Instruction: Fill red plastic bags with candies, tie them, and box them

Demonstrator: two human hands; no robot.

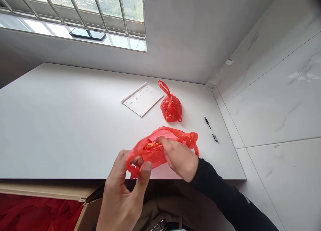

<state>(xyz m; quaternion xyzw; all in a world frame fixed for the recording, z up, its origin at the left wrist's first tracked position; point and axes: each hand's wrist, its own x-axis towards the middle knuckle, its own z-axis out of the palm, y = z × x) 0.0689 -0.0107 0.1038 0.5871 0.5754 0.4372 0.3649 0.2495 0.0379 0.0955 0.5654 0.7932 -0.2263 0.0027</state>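
Note:
At the table's front edge, a red plastic bag (140,150) lies with its mouth open toward me. My left hand (125,187) grips the bag's left handle, with fingers through the loop and the thumb bent over it. Inside the bag, a small red-and-orange packet (152,146) shows in part. My right hand (179,157) reaches into the opening, its fingers bent at the packet's right end; the fingertips are partly hidden. Behind, a second red plastic bag (171,108) stands full and knotted, its loop handle pointing up.
A notepad (144,100) lies beside the knotted bag on the white table (62,124). A black-and-clear pen (210,128) is at right, and a clear plastic bottle (214,82) stands in the corner. Below left, a cardboard box (47,187) holds red material. A phone (87,34) rests on the windowsill.

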